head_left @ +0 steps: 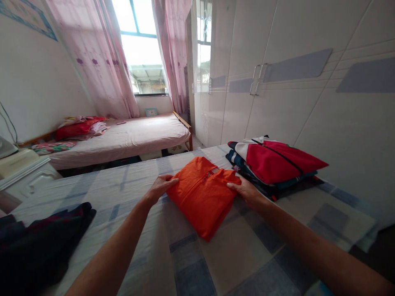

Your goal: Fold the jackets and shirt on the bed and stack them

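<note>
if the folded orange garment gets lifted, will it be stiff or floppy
The folded orange garment is probably floppy: its creased surface looks like soft cloth. It is likely light, being a fairly flat bundle. With the left hand and right hand holding opposite sides, the middle may sag.
</note>
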Tool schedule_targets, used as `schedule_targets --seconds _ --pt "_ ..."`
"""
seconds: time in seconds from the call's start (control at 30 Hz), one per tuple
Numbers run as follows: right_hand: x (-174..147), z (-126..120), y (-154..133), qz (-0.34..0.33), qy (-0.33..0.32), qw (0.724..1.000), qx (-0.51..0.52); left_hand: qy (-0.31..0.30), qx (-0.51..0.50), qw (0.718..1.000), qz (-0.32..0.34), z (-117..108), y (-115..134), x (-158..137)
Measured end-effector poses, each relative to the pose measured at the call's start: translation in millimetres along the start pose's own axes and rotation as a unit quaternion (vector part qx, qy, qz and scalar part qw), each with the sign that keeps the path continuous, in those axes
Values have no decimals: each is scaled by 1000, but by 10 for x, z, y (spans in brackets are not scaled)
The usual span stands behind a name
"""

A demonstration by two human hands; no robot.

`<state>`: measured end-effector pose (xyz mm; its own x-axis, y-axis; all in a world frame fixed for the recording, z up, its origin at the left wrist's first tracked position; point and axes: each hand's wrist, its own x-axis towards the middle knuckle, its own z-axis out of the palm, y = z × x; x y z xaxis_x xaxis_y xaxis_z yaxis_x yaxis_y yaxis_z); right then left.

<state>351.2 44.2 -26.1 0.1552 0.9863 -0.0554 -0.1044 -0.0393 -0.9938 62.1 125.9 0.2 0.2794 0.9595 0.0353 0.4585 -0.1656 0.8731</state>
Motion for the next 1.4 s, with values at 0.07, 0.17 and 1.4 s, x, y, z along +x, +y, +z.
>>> schedule_targets --seconds 0.07,0.17,1.4 --pt "189 93 -19 -5 -13 999 33 5 -10 1000 -20 -48 4 -235" --pt "481 280 -54 -35 -35 999 -16 17 -10 999 -45 -99 -71 -702" --pt "523 1025 246 -207 2 796 -569 84 351 928 88 560 -263 -340"
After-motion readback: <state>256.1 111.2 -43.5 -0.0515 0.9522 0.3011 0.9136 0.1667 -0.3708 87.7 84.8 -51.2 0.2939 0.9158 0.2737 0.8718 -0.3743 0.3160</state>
